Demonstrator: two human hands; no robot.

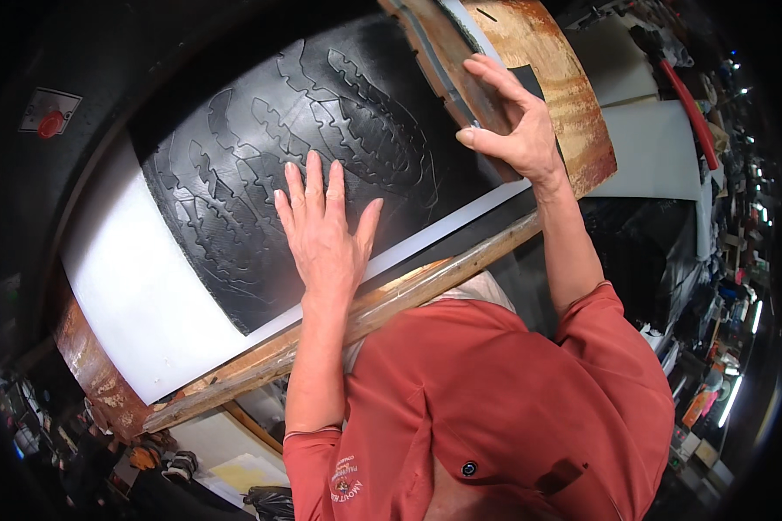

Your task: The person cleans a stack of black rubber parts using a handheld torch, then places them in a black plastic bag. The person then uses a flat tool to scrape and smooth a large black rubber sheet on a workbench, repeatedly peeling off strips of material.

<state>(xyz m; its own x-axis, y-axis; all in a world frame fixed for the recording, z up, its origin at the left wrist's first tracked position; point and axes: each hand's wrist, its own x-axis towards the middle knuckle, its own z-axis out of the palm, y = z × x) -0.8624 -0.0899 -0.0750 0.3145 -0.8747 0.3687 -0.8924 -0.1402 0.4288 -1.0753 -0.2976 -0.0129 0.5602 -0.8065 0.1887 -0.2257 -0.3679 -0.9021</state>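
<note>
A black rubber-like sheet lies on a white board, with jagged, curved outlines cut or pressed into it. My left hand rests flat on the sheet near its front edge, fingers stretched out and nothing in them. At the upper right, a brown cutting die with a wavy metal strip along its side stands tilted up at the sheet's right end. My right hand is curled at its near end, thumb on one side and fingers on the other. The die's far end runs out of view.
Beneath the white board is a worn, rust-stained plate. A wooden rail runs along the front, close to my body. A dark machine housing with a red button is at the left. Pale sheets and a red bar lie to the right.
</note>
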